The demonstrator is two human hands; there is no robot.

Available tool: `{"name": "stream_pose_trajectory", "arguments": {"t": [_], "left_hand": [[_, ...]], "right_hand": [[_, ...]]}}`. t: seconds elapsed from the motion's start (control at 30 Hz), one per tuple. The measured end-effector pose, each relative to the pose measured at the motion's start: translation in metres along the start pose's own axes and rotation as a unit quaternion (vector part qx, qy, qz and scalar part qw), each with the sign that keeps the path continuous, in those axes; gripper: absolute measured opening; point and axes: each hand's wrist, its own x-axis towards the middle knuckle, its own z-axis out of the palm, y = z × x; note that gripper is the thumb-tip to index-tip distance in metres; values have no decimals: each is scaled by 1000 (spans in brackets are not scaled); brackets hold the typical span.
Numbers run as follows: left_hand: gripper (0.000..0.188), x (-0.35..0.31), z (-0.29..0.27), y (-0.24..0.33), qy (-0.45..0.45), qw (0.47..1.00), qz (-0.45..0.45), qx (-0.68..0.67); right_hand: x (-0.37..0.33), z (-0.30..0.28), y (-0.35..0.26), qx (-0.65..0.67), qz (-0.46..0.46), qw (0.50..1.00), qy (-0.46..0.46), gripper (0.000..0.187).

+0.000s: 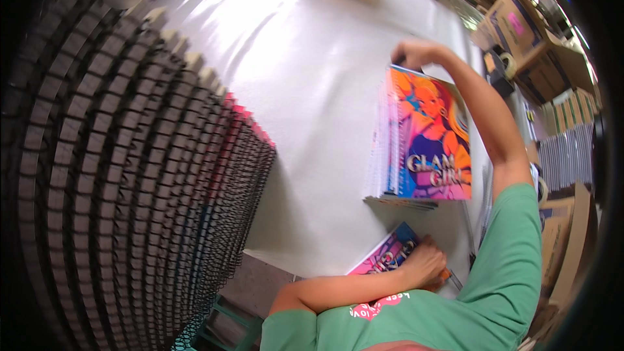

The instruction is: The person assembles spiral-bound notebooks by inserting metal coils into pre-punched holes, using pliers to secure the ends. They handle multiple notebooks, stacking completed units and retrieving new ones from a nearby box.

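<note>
One left hand (pixel 426 264) touches one notebook (pixel 387 252), the right hand (pixel 416 54) one stack (pixel 429 140) (spiral-bound).

Notebook stack (pixel 432 136) on table (pixel 312 130)

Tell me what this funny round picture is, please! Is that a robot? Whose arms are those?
No robot here! It's a person in a green shirt using two bare hands. The one picture comes from a camera worn on their head, looking down. Its very wide lens makes straight edges look bendy.

The right hand reaches to the top of a pile of colourful spiral notebooks, with its fingers curled at the top edge. The left hand is on another colourful booklet, nearer the person. I can't tell how tightly either hand is holding.

The notebooks sit on a white table. The big wall on the left is tall stacks with black wire loops. Cardboard boxes are on the right.
</note>
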Motion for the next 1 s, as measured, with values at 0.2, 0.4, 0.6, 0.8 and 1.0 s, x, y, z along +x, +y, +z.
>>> {"name": "stream_pose_trajectory", "arguments": {"t": [0.2,0.4,0.6,0.8,1.0], "left_hand": [[44,0,-20,4,136,987,80,-11],[42,-10,-58,23,271,938,210,48],[43,-40,-53,46,371,887,222,162],[49,-66,-15,67,457,867,49,191],[52,-70,-12,70,483,859,24,167]], "right_hand": [[-189,-55,-34,341,-240,762,495,23],[-339,102,-127,431,-291,697,494,40],[-349,223,-176,549,-244,669,439,58],[-329,269,-221,685,-295,572,342,97],[-347,297,-222,681,-302,615,258,105]]}}
